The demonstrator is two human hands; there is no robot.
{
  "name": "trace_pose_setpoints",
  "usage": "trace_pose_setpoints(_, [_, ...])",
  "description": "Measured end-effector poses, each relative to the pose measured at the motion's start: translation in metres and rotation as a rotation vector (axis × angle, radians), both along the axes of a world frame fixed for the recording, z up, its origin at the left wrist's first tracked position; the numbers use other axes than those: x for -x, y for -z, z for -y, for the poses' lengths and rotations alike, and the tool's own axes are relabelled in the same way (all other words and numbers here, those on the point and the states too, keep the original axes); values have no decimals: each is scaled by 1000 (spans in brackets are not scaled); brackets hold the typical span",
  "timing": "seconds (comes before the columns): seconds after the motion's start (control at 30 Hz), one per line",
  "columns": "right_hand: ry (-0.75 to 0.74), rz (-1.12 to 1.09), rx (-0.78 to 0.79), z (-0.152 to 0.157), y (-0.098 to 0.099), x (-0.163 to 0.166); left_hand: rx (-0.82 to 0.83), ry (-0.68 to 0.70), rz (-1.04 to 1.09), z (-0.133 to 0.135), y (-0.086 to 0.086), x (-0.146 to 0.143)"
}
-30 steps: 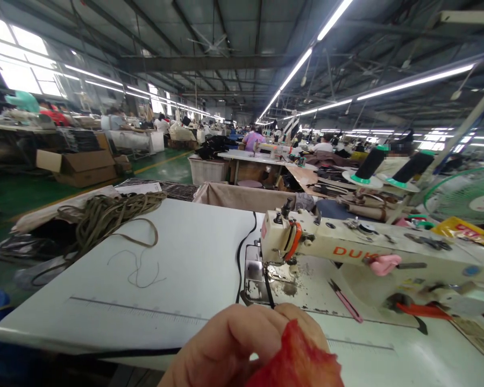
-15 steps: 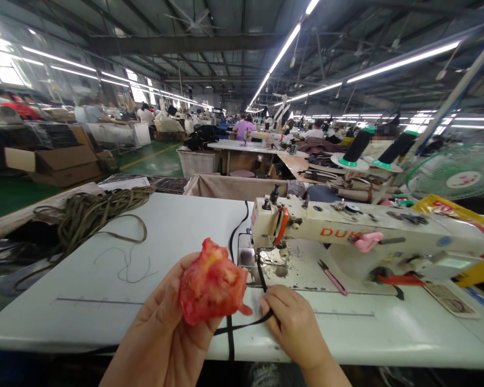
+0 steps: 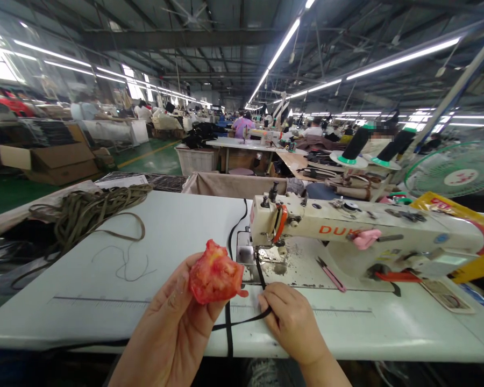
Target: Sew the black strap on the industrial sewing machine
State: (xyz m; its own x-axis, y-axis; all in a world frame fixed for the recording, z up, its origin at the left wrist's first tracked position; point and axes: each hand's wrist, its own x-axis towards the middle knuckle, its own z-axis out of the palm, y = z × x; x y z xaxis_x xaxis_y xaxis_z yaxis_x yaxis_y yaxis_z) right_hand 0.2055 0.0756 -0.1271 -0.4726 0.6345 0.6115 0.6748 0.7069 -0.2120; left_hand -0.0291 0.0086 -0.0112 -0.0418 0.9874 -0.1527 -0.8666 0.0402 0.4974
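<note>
A bitten, juicy red tomato point(image 3: 216, 273) is gripped between the thumb and fingers of my left hand point(image 3: 181, 317), raised above the table's front part. My right hand point(image 3: 290, 320) rests on the tabletop with its fingers closed on a narrow black strap point(image 3: 246, 321). From that hand the strap runs up to the needle area of the sewing machine point(image 3: 326, 220) and also leftward across the table. Another length of black strap crosses it below the tomato and hangs over the front edge. Pink-handled thread snips point(image 3: 331, 275) lie on the machine bed, right of the needle.
A heap of olive webbing point(image 3: 92, 215) lies on the table's left side, near a loose thread point(image 3: 125, 266). Behind the table stands a cloth-lined bin point(image 3: 234, 185). Black thread cones point(image 3: 355, 145), a green fan point(image 3: 460, 174) and a yellow bag point(image 3: 439, 207) are at the right.
My left hand has moved slightly up and to the right with the tomato, which is turned a little. My right hand stays on the strap. The view has shifted slightly.
</note>
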Motion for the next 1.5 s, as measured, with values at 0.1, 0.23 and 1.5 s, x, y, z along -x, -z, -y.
trace_pose_setpoints(0.1, [-8, -4, -7, 0, -1, 0, 5, -9, 1, -1, -2, -3])
trace_pose_setpoints(0.23, [-14, 6, -21, 0, -2, -1, 1, -23, 3, -1, -2, -6])
trace_pose_setpoints(1.5, [-46, 4, -20, 0, -10, 0, -154, 248, 37, 3, 15, -22])
